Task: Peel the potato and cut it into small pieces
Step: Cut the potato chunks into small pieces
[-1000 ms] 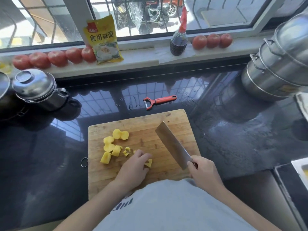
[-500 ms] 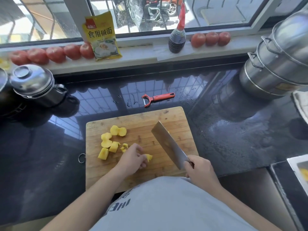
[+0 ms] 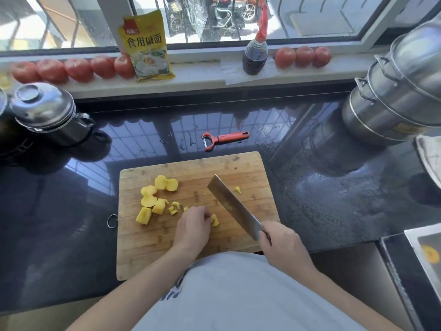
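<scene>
One potato piece [image 3: 214, 220] sits at left hand's [image 3: 193, 226] fingertips.

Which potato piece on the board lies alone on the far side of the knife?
The tiny piece right of the knife blade tip. All the others lie left of the blade, toward the left hand.

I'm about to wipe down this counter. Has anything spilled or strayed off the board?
Dark peel scraps lie on the wet black counter left of the red peeler. One small potato bit sits alone right of the cleaver, apart from the pile.
</scene>
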`<state>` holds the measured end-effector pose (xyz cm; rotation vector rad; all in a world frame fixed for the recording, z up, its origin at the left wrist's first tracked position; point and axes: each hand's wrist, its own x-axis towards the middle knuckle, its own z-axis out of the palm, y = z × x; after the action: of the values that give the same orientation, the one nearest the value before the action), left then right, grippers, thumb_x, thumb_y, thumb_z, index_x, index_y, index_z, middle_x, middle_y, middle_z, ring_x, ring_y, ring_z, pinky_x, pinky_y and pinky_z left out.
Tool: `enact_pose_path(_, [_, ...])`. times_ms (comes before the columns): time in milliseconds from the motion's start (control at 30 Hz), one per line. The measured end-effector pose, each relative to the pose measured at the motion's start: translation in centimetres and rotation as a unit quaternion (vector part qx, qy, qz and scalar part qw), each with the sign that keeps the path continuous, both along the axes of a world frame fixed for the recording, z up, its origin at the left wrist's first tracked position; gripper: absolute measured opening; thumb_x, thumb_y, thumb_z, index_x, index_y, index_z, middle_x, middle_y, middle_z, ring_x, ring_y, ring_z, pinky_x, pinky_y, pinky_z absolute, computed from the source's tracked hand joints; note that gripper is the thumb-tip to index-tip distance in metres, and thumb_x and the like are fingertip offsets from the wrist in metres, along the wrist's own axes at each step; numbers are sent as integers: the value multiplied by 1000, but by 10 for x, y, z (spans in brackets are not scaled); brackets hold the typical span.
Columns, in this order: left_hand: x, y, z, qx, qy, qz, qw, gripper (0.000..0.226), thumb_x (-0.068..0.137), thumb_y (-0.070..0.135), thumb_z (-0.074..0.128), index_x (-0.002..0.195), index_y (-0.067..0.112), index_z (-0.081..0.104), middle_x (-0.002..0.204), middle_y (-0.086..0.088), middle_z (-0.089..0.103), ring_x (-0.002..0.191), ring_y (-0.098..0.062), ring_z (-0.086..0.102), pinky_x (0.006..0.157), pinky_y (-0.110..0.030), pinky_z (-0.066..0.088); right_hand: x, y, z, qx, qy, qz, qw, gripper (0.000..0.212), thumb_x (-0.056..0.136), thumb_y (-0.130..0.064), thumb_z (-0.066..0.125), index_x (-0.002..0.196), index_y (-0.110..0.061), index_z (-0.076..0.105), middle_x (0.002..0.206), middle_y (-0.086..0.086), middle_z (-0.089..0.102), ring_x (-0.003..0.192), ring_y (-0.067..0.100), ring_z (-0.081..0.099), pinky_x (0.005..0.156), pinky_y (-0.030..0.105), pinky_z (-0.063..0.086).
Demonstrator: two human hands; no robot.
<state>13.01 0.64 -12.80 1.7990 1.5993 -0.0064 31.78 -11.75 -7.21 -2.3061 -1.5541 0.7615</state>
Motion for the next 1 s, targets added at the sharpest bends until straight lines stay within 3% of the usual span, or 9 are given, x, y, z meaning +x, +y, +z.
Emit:
enact_pose_path(67, [0,-4,-3,-19,-31,57,998,5,98,27,68,93,27,71,95,3,70,92,-20,64,74,-33,47,-4,2,1,-27,-39,48,998,26,101,-21,45,77,-23,35,64,-8,43,58,15,49,61,37,33])
enact_pose_path(167, [-2,-10,-8,-43,-69,119,990,15,96,30,72,82,30,67,80,5,71,77,-18,69,70,-39,59,-14,5,-1,-60,-109,106,987,17,102,-20,46,86,-21,40,71,-4,59,68,28,65,57,36,36])
enact_pose_path(233, [-1,-11,-11,-53,-94,140,984,14,94,29,73,80,30,69,78,7,71,74,-20,71,70,-43,62,-19,1,-7,-36,-142,139,979,21,89,-11,58,78,-21,43,55,-3,53,45,26,58,41,32,30])
enact_pose_path(333, [3,-13,-16,-45,-115,148,981,16,92,27,74,78,30,68,77,8,72,76,-22,72,72,-43,62,-20,-5,-11,31,-177,170,969,11,78,-12,42,71,-19,47,46,-5,38,29,21,39,36,25,15])
enact_pose_path(433, [3,-18,-16,-40,-126,155,979,15,94,23,71,80,30,70,82,9,74,79,-21,72,75,-39,59,-21,-11,-10,88,-198,197,956,17,75,-11,35,71,-18,50,56,-10,26,37,14,23,38,23,14])
enact_pose_path(567, [1,-19,-16,-50,-143,176,973,22,96,23,65,75,30,67,75,7,72,74,-22,71,69,-41,59,-23,-15,-8,127,-249,203,939,45,90,-3,19,72,-17,59,55,-7,37,35,12,38,38,24,16])
enact_pose_path(667, [1,-18,-13,-68,-147,194,968,23,94,19,62,72,24,68,73,0,72,74,-27,70,69,-46,59,-23,-14,-6,161,-267,205,928,59,97,-6,10,69,-17,61,54,-7,39,35,11,40,32,24,22])
enact_pose_path(1000, [2,-16,-10,-90,-150,206,963,21,76,24,56,70,15,74,72,-6,74,78,-35,69,70,-45,59,-23,-16,-22,164,-312,228,907,49,97,-4,21,75,-17,63,60,-6,43,38,10,42,33,24,26])
